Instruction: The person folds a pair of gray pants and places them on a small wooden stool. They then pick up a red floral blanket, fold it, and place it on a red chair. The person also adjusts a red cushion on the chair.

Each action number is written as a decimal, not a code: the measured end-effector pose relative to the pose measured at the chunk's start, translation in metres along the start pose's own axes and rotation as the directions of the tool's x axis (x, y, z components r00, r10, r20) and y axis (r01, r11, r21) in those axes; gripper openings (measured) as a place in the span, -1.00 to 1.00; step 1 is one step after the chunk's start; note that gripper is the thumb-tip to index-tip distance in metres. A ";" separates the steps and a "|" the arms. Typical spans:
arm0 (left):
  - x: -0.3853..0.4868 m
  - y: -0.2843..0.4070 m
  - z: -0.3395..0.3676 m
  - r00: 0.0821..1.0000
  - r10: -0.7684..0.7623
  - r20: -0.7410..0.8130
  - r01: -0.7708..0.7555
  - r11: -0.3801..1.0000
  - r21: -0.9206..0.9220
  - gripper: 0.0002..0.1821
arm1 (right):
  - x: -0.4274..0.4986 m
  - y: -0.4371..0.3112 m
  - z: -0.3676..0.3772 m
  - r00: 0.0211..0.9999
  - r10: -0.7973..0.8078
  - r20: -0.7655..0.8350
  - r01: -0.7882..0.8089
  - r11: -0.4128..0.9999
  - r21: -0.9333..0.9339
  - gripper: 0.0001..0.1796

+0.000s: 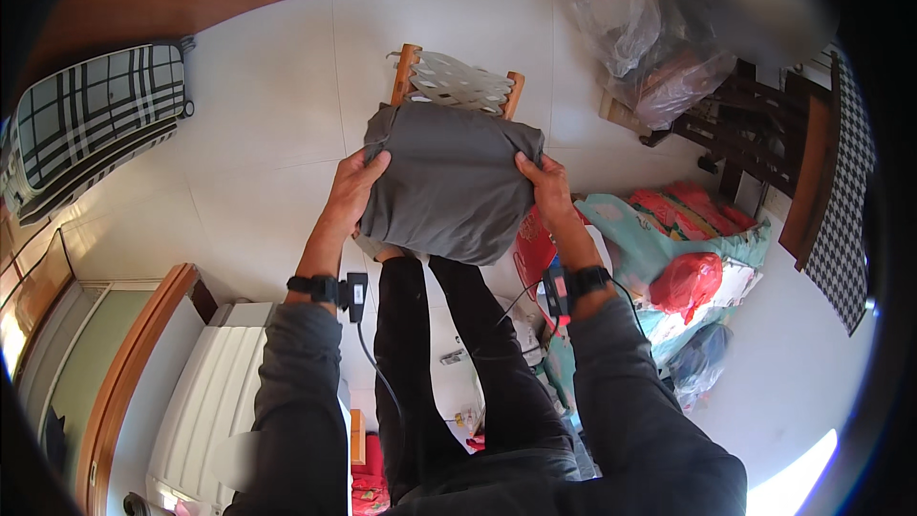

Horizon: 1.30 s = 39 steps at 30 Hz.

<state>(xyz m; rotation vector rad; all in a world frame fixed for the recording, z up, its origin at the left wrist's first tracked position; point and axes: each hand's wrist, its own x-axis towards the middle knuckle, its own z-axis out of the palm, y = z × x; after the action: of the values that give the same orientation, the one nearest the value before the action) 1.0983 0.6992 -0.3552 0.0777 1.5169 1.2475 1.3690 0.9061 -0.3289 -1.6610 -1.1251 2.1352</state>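
Observation:
A folded piece of dark grey fabric (451, 183) is held up between both hands in front of the person's legs. My left hand (356, 186) grips its left edge, thumb on top near the upper corner. My right hand (548, 183) grips the right edge in the same way, thumb on top. The fingers under the cloth are hidden. Behind the fabric's upper edge shows a stool with a wooden frame (406, 75) and a woven seat of pale straps (462, 82); its lower part is covered from view.
A plaid suitcase (100, 104) stands at the left. Plastic bags (620, 21) lie at the upper right beside dark wooden furniture (759, 122). Right of the legs are a red plastic bag (685, 283) and green patterned bags (616, 222). A white ridged object (208, 387) is at lower left.

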 end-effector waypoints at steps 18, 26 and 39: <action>-0.007 -0.018 0.049 0.859 0.198 0.473 -0.456 -0.126 0.881 0.18 | -0.005 0.025 0.074 0.840 -0.018 0.543 0.512 -0.307 -0.802 0.29; -0.044 -0.023 0.035 0.925 0.243 0.293 -0.315 0.057 0.948 0.25 | -0.026 0.001 0.050 0.926 -0.108 0.363 0.306 -0.353 -0.884 0.37; -0.211 -0.032 0.038 0.947 -0.255 -0.198 0.310 0.549 0.776 -0.29 | -0.103 -0.013 0.039 0.962 0.214 0.168 0.192 -0.098 -0.976 -0.20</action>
<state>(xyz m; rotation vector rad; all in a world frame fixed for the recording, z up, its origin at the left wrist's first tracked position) 1.2249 0.5773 -0.2286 0.3742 1.9582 0.2131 1.3656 0.8377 -0.2415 -1.5368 -3.4747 1.1827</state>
